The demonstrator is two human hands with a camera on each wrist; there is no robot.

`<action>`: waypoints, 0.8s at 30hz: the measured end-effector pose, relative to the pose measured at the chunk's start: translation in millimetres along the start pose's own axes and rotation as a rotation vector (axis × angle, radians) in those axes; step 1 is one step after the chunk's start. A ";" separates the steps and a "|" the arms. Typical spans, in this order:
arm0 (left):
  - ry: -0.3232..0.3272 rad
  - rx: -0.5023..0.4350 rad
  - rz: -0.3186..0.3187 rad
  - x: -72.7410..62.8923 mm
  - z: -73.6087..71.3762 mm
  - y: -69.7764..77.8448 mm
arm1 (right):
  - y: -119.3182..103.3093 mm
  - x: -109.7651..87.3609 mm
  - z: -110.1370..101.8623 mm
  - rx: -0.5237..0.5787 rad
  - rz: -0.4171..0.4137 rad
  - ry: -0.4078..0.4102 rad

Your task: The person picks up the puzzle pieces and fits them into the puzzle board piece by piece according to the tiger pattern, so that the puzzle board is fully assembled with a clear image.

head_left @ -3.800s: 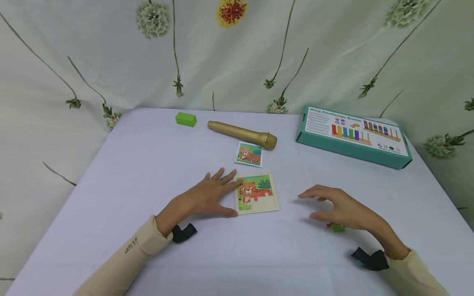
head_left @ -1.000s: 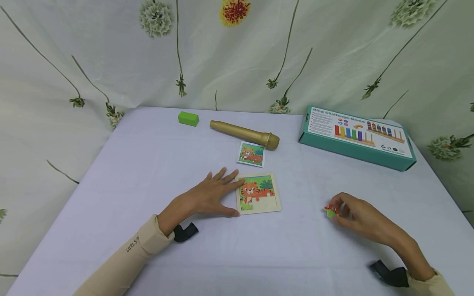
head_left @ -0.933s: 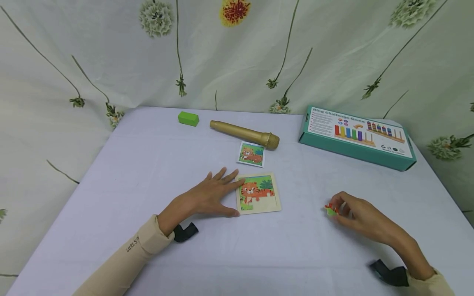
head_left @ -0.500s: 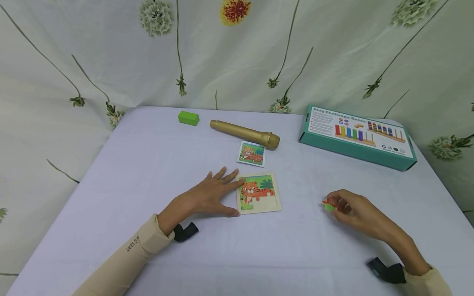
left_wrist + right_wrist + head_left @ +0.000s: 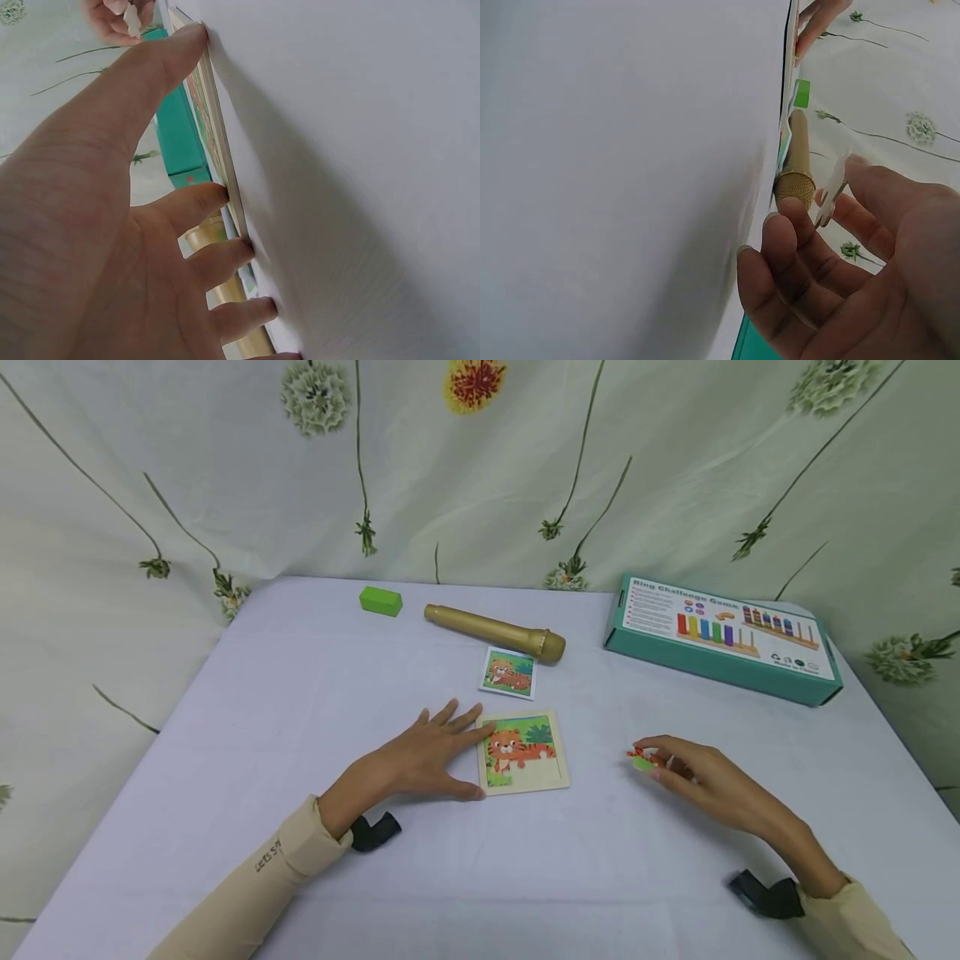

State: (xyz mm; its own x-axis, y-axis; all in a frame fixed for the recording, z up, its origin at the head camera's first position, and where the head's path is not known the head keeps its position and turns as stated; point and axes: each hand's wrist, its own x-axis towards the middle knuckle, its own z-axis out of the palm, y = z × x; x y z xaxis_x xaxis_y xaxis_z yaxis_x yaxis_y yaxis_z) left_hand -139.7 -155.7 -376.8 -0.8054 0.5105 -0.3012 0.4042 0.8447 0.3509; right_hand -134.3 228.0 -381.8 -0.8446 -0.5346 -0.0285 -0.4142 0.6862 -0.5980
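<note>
A square wooden tiger puzzle lies mid-table, with bare wood showing at its lower right. My left hand rests beside it, fingers spread; the thumb and index fingertip touch the board's left edge. To the right of the board, my right hand pinches a small red and green puzzle piece between thumb and fingers, held above the cloth. Edge-on in the right wrist view, that jigsaw piece shows its pale wooden side. A small tiger picture card lies just behind the board.
A gold microphone lies behind the card, its head close to the card's corner. Farther left at the back sits a green block. A teal Ring Challenge Game box occupies the back right. White cloth covers the table.
My right hand has picked up the puzzle piece from the table and carried it left, nearer the board. My left hand has stayed at the board's left edge.
</note>
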 end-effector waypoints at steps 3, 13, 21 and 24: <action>0.001 0.000 0.000 -0.4 0.0 0.1 | -1.0 6.2 1.0 0.013 -0.021 0.002; 0.008 -0.005 -0.002 -0.9 0.7 -0.4 | -5.8 26.1 7.4 0.279 -0.026 -0.056; 0.007 -0.002 0.004 -0.6 0.8 -0.5 | -13.9 40.9 14.3 0.361 -0.039 -0.100; 0.007 -0.002 0.005 -0.3 0.7 -0.3 | -18.3 45.7 16.8 0.372 -0.053 -0.112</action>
State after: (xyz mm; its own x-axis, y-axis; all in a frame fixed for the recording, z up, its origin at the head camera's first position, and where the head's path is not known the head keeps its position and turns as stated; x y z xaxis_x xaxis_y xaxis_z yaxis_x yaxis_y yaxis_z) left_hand -139.3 -156.0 -377.4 -0.8065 0.5135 -0.2931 0.4073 0.8419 0.3541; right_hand -159.6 182.8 -385.6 -0.7746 -0.6291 -0.0650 -0.2872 0.4414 -0.8501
